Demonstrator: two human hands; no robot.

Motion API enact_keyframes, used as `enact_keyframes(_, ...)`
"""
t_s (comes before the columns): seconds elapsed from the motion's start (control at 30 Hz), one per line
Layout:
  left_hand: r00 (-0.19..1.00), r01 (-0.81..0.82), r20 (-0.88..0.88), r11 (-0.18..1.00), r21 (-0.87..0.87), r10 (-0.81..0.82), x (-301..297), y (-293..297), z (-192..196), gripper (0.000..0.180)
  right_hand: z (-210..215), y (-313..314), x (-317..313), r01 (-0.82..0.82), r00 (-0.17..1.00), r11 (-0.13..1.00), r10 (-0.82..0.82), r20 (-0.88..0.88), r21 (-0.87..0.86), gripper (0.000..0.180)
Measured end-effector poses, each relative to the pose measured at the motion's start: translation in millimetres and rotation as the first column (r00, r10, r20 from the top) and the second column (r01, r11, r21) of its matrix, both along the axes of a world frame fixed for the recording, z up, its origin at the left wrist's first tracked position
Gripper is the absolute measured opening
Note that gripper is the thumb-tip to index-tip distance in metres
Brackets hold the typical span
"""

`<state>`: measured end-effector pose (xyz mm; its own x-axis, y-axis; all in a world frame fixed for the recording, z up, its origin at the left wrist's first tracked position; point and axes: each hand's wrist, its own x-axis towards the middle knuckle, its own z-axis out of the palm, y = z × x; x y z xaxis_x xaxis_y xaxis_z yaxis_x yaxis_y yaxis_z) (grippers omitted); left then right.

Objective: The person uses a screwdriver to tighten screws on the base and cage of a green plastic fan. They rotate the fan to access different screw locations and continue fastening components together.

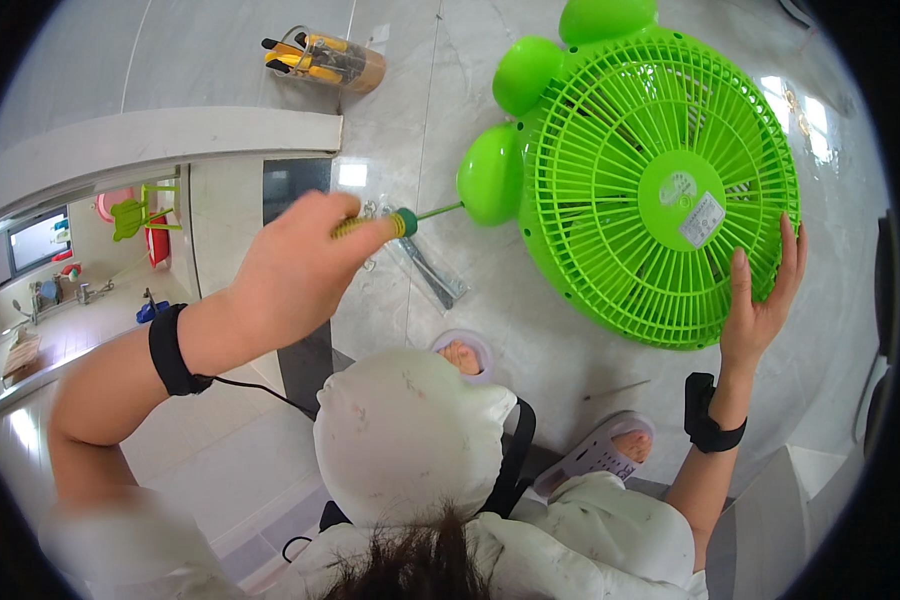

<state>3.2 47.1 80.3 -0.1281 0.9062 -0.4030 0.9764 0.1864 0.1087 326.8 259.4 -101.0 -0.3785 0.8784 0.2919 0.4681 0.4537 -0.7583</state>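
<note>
While right hand (pixel 760 300) steadies green fan (pixel 660 180), left hand (pixel 295 265) grips screwdriver (pixel 400 220).

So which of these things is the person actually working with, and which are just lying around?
In use:
- green fan, steadied by the right hand
- screwdriver, gripped in the left hand, its tip at the fan's green foot

Lying about:
- clear tub of tools on the floor
- clear plastic bag near the screwdriver

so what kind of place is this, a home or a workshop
Probably a home. The floor is pale glossy tile, a room with a sink shows at far left, and the person wears slippers beside a green fan.
</note>
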Motion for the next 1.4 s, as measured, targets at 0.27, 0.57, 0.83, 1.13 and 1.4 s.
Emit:
enact_keyframes(0.27, 0.998, 0.050, 0.052, 0.996, -0.080, -0.046, -3, -6, -8, 0.040, 0, -1, 0, 0.008, 1.000, 1.000, -0.008, -0.005, 0.016, 0.053)
enact_keyframes(0.57, 0.212, -0.770, 0.229, 0.307, -0.559, 0.950, 6, 19, 7, 0.032, -2, -3, 0, 0.030, 0.999, 0.999, -0.030, -0.016, 0.013, 0.053)
enact_keyframes(0.83, -0.111, -0.717, 0.323, 0.149, -0.681, 0.940, -7, 23, 1, 0.030, -2, -3, 1, 0.034, 0.999, 0.999, -0.034, -0.022, 0.019, 0.053)
enact_keyframes(1.13, 0.732, -0.641, 0.340, 0.766, 0.052, 0.590, -5, 3, -10, 0.026, -2, -4, -1, 0.043, 0.998, 0.998, -0.041, -0.053, 0.036, 0.052)
enact_keyframes(1.4, 0.985, -0.144, 0.113, 0.985, 0.096, 0.133, 3, 24, -1, 0.020, 3, -6, -4, 0.071, 0.997, 0.997, -0.071, -0.002, 0.030, 0.052)
